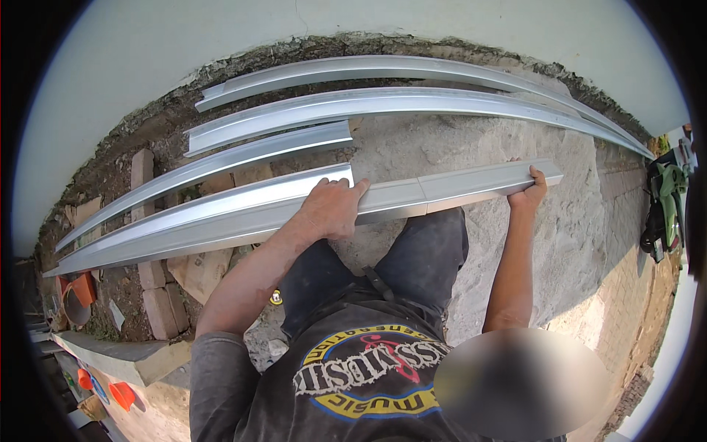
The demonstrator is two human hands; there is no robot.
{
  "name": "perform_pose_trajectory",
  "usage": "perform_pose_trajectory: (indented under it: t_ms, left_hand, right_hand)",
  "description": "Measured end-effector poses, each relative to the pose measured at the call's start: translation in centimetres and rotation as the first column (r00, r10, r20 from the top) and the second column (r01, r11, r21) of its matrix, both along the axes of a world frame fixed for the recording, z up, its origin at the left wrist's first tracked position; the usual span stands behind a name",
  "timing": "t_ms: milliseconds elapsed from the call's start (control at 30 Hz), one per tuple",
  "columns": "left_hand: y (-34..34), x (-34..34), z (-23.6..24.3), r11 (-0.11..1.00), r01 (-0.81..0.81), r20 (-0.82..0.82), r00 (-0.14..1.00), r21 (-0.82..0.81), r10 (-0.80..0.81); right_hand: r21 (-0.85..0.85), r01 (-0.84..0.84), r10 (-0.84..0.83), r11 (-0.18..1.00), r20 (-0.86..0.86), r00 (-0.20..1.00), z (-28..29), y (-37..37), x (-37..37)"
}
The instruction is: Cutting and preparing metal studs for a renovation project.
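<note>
Across my lap runs a long silver metal channel (pixel 394 197), its far-left end low by the soil and its right end raised over the concrete. A seam or cut line crosses it between my hands; I cannot tell whether two pieces meet there. My left hand (pixel 335 208) is wrapped over it left of that line, fingers bent over the upper edge. Near the right end my right hand (pixel 528 193) grips it from below, fingertips showing at the far edge. Close behind my left hand lies another channel (pixel 221 194), partly covered by the held one.
Two long channels (pixel 398 103) lie near the white wall (pixel 353 18), with a shorter channel (pixel 243 153) in front. Bricks (pixel 163 313) stand on soil at left. Orange buckets (pixel 123 395) are at lower left. A green and black power tool (pixel 669 199) rests at far right.
</note>
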State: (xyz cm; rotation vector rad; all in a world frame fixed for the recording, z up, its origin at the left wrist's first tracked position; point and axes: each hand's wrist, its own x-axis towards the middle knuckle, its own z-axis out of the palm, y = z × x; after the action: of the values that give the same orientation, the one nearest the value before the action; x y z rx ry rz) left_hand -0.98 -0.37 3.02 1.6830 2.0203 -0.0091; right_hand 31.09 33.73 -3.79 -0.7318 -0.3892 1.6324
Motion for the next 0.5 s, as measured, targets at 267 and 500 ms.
perform_pose_trajectory:
  t_ms: [267, 500]
  left_hand:
    - [-1.9, 2.2, -4.4, 0.998, 0.065, -0.12, 0.991, 0.008, -0.063]
    - [-3.9, 2.0, -8.2, 0.923, 0.09, -0.035, 0.996, 0.374, -0.083]
  right_hand:
    - [0.328, -0.726, 0.21, 0.604, 0.814, 0.542, 17.1, -7.6, -18.5]
    - [-0.062, -0.97, -0.299, -0.233, 0.954, 0.011, 14.7, -29.5, -31.0]
